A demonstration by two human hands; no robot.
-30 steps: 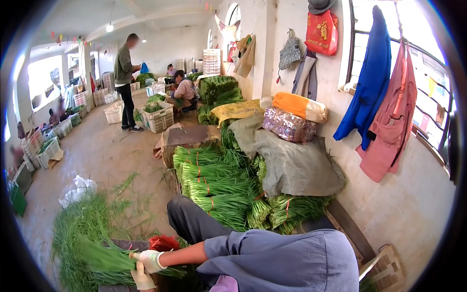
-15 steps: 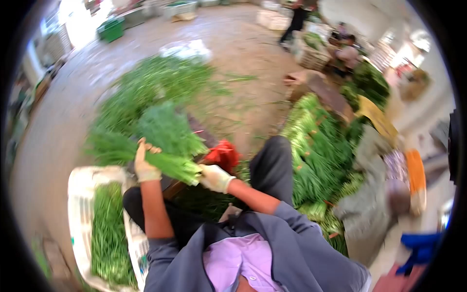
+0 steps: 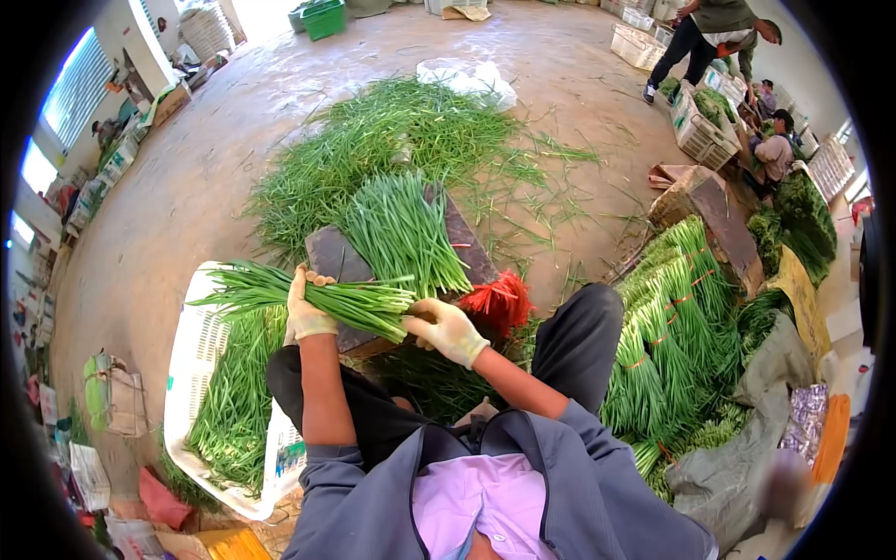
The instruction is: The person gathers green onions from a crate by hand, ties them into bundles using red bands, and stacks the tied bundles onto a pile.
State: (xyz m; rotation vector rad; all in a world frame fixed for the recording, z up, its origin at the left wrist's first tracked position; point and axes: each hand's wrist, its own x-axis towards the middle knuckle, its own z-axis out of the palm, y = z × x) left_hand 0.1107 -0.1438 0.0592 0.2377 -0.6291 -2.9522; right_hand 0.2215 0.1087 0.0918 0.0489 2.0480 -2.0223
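Note:
My left hand point(image 3: 308, 313), in a pale glove, is wrapped round the middle of a bunch of green chives point(image 3: 362, 307). The leafy tips spread out to the left, over a white plastic crate point(image 3: 198, 331). My right hand point(image 3: 450, 333), gloved too, is closed at the cut stalk ends, its thumb and fingers against them. Just beyond, a larger heap of chives point(image 3: 397, 229) lies on a low dark stand point(image 3: 343, 259). A tuft of red ties point(image 3: 501, 301) hangs at the stand's right side.
Chives point(image 3: 245, 397) fill much of the crate by my left leg. Tied bundles point(image 3: 667, 322) are stacked to my right, beside a grey sack point(image 3: 770, 401). A loose pile point(image 3: 383, 140) covers floor ahead. Other people point(image 3: 714, 47) work around crates at the far right.
The view has swung left and become sharper, so the scene sits farther right. Both hands are still at the bunch, which now lies flatter, its tips over the crate.

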